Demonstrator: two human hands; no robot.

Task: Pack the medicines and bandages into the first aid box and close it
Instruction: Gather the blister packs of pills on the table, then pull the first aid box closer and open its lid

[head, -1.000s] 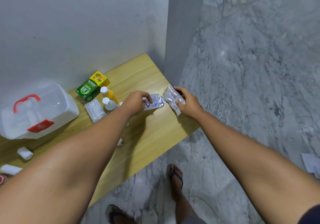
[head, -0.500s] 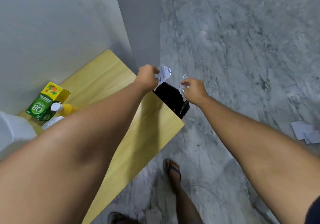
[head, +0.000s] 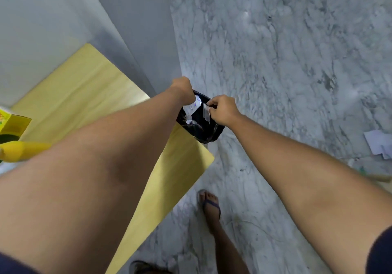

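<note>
Both hands hang over a black bin (head: 202, 126) lined with a black bag, just past the wooden table's (head: 84, 87) right edge. My left hand (head: 182, 88) is curled round a white wrapper with blue print (head: 194, 105). My right hand (head: 222, 110) pinches a clear plastic wrapper (head: 206, 113) above the bin's mouth. A green and yellow medicine box (head: 11, 123) and a yellow bottle (head: 21, 150) show at the far left edge. The first aid box is out of view.
A grey wall corner (head: 135, 40) stands behind the table. The marble floor (head: 297, 61) spreads to the right, with scraps of white paper (head: 377, 143) on it. My foot in a sandal (head: 210, 203) is below the table's corner.
Both hands carried the wrappers off the table and down over the black bin. The view swung right, so the first aid box left the frame.
</note>
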